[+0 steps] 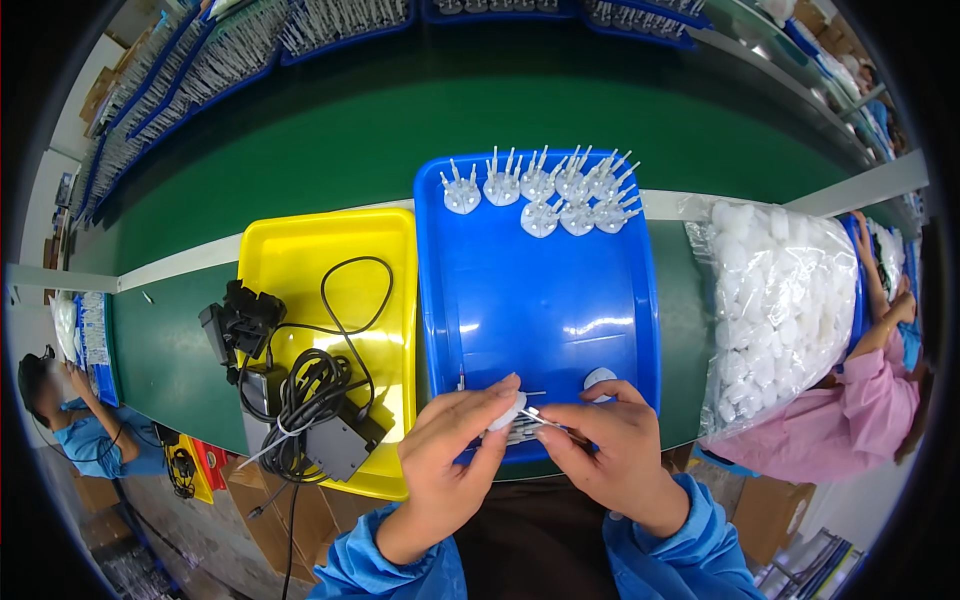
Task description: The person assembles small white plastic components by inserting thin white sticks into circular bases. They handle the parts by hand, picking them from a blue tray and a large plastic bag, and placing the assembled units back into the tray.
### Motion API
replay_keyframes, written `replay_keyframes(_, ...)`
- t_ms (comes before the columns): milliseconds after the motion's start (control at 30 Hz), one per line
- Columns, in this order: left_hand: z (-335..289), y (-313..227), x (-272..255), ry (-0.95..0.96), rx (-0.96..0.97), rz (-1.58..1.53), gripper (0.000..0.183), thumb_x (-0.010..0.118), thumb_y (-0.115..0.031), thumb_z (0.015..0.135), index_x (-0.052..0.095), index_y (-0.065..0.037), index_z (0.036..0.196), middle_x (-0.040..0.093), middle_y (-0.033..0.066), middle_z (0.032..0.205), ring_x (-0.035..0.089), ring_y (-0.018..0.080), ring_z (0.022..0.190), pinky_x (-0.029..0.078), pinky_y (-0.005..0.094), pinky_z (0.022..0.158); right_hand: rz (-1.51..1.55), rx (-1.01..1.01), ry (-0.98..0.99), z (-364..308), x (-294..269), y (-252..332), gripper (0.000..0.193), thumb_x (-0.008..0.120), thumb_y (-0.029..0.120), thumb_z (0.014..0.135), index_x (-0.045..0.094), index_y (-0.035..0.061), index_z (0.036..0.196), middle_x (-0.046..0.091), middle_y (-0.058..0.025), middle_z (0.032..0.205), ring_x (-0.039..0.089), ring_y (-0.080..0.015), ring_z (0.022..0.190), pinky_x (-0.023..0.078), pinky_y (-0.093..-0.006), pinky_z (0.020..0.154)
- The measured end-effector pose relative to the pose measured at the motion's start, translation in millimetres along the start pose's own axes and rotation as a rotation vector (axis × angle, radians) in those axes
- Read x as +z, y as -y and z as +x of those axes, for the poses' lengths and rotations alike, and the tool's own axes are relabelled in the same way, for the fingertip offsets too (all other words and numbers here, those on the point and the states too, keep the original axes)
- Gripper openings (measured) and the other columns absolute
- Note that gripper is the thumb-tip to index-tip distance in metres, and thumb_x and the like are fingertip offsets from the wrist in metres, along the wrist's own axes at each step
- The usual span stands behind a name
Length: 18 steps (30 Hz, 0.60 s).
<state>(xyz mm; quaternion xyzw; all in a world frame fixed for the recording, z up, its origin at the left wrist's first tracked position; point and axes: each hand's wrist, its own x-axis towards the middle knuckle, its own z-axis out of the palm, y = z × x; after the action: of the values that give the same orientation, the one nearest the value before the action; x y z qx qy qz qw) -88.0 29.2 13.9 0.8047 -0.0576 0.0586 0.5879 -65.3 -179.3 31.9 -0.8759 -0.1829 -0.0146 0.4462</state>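
Observation:
Above the near edge of a blue tray (535, 310), my left hand (440, 455) pinches a small white plastic disc (508, 411) between thumb and fingers. My right hand (625, 455) grips a thin metal pin-like piece (538, 417), its tip up against the disc. Part of that piece is hidden by my fingers. Partly behind my hands, more thin metal pieces (522, 432) lie in the tray. Another white disc (600, 378) rests just beyond my right fingers. At the tray's far end stand several white discs with upright prongs (540, 218).
Left of the blue tray, a yellow tray (285, 240) holds bundled black cables (310, 390) and a dark device (245, 322). A clear bag of white pieces (770, 310) lies on the right. Blue bins of pronged parts (345, 28) line the back. Co-workers sit at both sides.

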Motion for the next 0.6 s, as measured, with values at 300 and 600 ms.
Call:
replay_keyframes(300, -6, -7, 7, -0.026, 0.06, 0.223, 0.043, 0.083, 0.01, 0.087, 0.081, 0.0, 0.129, 0.085, 0.017, 0.116, 0.082, 0.0286, 0.091, 0.065, 0.0345, 0.081, -0.285, -0.22, -0.15, 4, 11, -2, 0.021, 0.092, 0.016, 0.088, 0.079, 0.009, 0.103, 0.073, 0.002, 0.074, 0.068, -0.0161, 0.062, 0.051, -0.0323, 0.067)
replay_keyframes(600, -7, -1, 4, -0.084, 0.1, 0.126, 0.019, 0.083, 0.009, 0.086, 0.077, 0.001, 0.103, 0.084, 0.018, 0.121, 0.081, 0.0312, 0.097, 0.066, 0.0356, 0.088, 0.034, -0.072, 0.073, 7, -4, -2, 0.03, 0.09, 0.009, 0.089, 0.078, 0.005, 0.116, 0.076, -0.0019, 0.087, 0.071, -0.0175, 0.076, 0.052, -0.0325, 0.078)
